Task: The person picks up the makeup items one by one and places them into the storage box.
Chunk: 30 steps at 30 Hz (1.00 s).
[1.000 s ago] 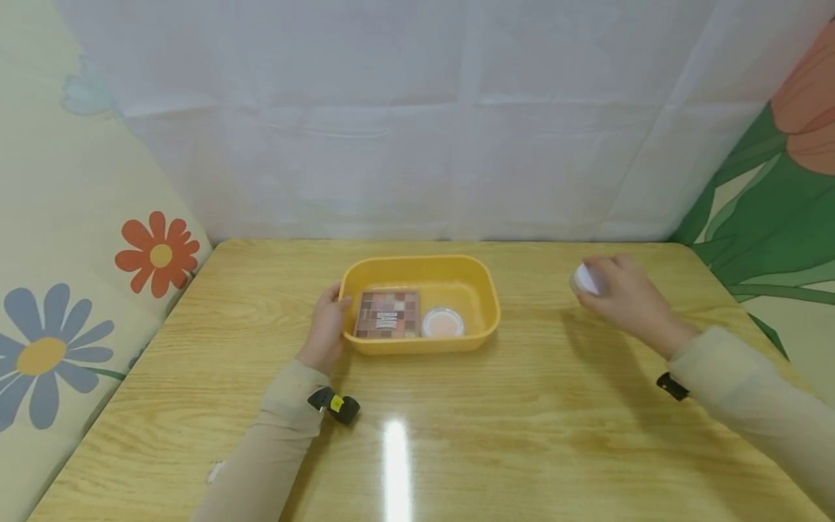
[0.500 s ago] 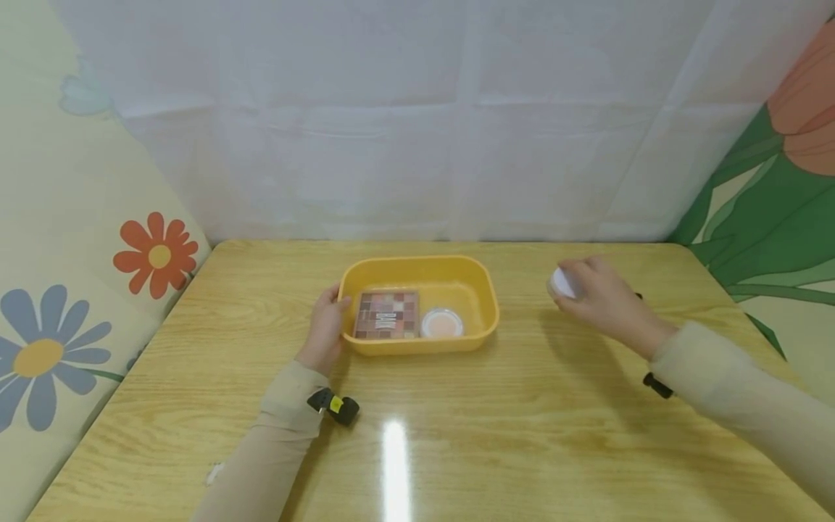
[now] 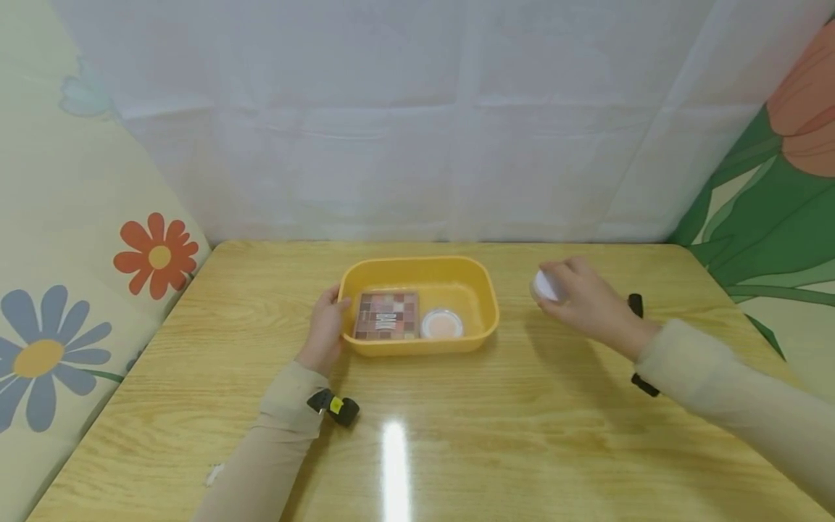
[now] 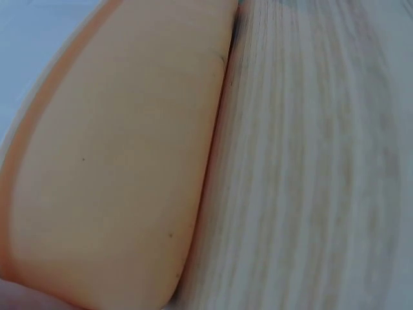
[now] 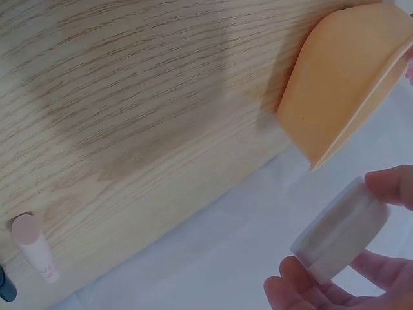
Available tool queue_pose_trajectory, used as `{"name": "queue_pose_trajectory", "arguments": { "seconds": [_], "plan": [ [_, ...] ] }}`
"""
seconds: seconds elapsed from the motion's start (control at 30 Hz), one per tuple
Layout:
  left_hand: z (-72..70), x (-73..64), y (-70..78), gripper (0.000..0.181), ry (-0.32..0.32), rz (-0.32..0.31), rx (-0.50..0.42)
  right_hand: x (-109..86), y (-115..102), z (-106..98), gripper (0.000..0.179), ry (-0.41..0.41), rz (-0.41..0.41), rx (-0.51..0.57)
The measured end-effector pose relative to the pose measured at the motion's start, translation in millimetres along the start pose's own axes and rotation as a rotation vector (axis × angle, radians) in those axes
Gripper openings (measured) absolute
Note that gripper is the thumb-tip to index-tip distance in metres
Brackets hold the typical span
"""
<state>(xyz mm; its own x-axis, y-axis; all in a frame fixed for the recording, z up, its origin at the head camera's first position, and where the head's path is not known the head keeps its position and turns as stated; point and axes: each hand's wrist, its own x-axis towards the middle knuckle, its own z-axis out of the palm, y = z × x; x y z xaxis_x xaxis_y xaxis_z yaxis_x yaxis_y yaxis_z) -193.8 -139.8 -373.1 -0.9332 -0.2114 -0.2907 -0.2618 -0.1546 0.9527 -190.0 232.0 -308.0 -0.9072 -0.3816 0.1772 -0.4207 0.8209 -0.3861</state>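
A yellow plastic basin point(image 3: 420, 348) stands on the wooden table in the head view. My left hand point(image 3: 324, 326) grips its left rim, the thumb over the edge. In the left wrist view the basin's outer wall point(image 4: 122, 148) fills the left half. Inside lie a square eyeshadow palette point(image 3: 387, 316) and, to its right, a round compact point(image 3: 441, 323) with a pale pink centre. Right of the basin, my right hand point(image 3: 590, 304) holds a small round white jar point(image 3: 546, 286) above the table. The right wrist view shows thumb and fingertips pinching this jar point(image 5: 342, 229) across its sides.
A pale pink tube point(image 5: 35, 245) and part of a dark blue item point(image 5: 6, 286) are on the table near its back edge in the right wrist view. A white cloth point(image 3: 417, 123) hangs behind the table. A small white scrap point(image 3: 214, 474) lies beside my left forearm.
My right hand has moved left toward the basin with the jar in its grip. The left hand, the basin and its contents stay in place.
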Motion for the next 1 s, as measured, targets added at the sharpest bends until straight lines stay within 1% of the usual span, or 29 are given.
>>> {"name": "queue_pose_trajectory", "arguments": {
  "seconds": [0.13, 0.23, 0.5, 0.77, 0.9, 1.0],
  "plan": [
    [-0.3, 0.6, -0.6, 0.048, 0.005, 0.002, -0.013, 1.9, -7.0, 2.5, 0.054, -0.001, -0.016, -0.011],
    [-1.2, 1.1, -1.1, 0.048, 0.005, 0.005, -0.015, 3.7, -12.8, 5.2, 0.053, -0.007, -0.042, -0.018],
    [-1.1, 0.7, -0.6, 0.048, -0.01, 0.009, -0.014, 6.7, -22.3, 7.8, 0.052, -0.033, -0.036, -0.046],
    [-0.6, 0.7, 0.5, 0.048, -0.008, 0.018, -0.009, 11.6, -28.1, 9.9, 0.049, -0.014, -0.117, -0.024],
    [-1.2, 2.2, -0.5, 0.048, -0.016, 0.022, -0.021, 15.3, -31.6, 12.9, 0.049, -0.03, -0.143, -0.064],
    [-1.4, 2.5, -1.0, 0.048, -0.024, 0.022, -0.026, 18.4, -34.8, 15.6, 0.046, -0.037, -0.173, -0.107]
  ]
}}
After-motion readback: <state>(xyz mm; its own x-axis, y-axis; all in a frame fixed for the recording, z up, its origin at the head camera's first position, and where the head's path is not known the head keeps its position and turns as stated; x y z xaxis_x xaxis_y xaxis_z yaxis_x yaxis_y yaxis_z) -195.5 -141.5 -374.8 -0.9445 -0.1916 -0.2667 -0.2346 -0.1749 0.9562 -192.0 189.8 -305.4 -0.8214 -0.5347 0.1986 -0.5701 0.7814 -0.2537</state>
